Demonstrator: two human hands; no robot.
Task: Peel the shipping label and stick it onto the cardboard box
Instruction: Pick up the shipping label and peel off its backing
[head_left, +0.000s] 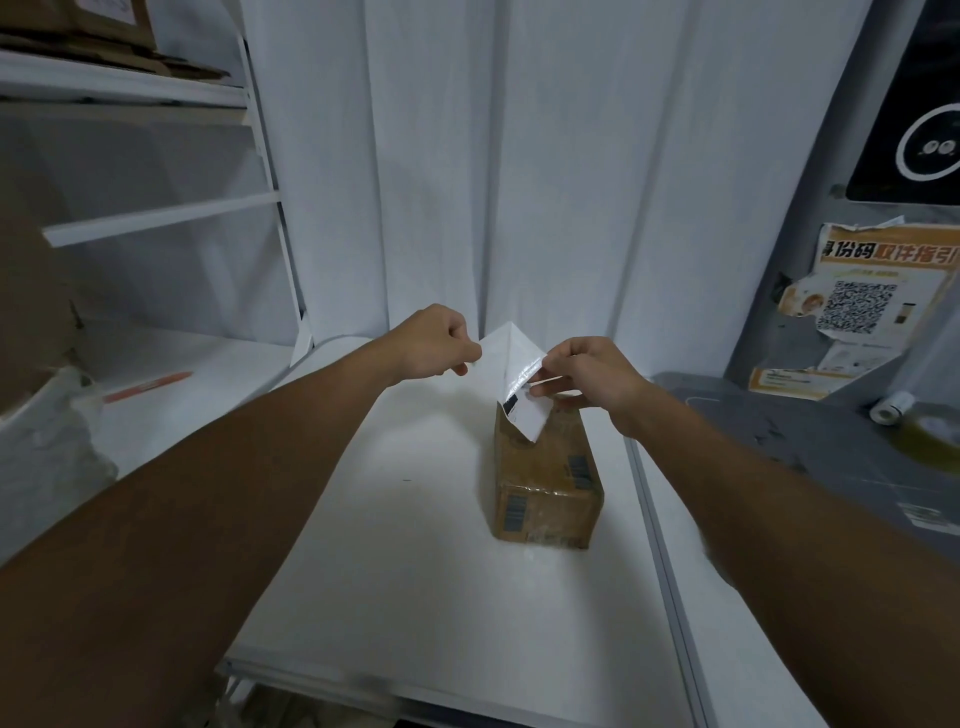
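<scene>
A white shipping label (511, 371) hangs in the air between my hands, partly split from its glossy backing, with a dark printed patch near its lower part. My left hand (434, 343) pinches its upper left edge. My right hand (587, 376) pinches the right side. Just below and behind the label, a small taped cardboard box (545, 488) with barcodes lies on the white table (415, 545). The label's lower tip overlaps the box's far top edge in the view; whether they touch I cannot tell.
White shelving (161, 218) stands at the left, with an orange pen (148, 387) on its lower shelf. A grey counter (810, 447) at the right holds a small paper roll (891, 408) and a tape roll (935, 431). A QR poster (857, 306) hangs above it.
</scene>
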